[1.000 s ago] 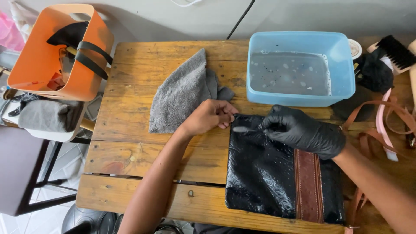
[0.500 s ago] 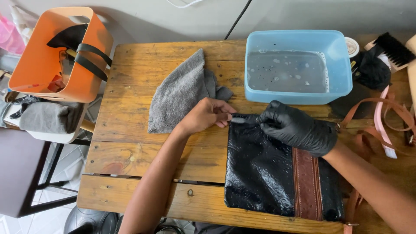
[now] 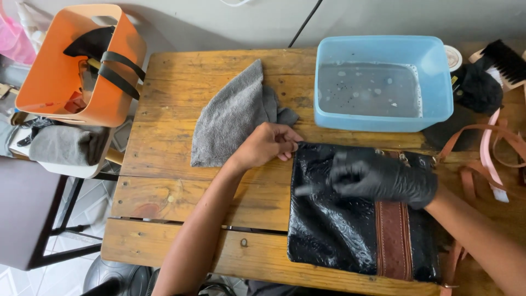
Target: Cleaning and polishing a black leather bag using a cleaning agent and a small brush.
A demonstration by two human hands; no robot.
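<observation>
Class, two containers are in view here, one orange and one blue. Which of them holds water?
The blue tub, standing on the table above the black bag, holds cloudy, bubbly water. The orange bin, off the table's left edge, holds only dark straps and other items.

left hand [image 3: 268,145]: bare, fingers curled in a pinch, forearm extended from the near edge. right hand [image 3: 383,178]: black-gloved, palm down, fingers spread leftward.

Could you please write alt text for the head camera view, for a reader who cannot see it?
A bare left hand pinches the top left corner of a glossy black bag flat on a wooden table, while the black-gloved right hand rests on it. Behind lie a grey cloth and a blue tub of soapy water.
</observation>
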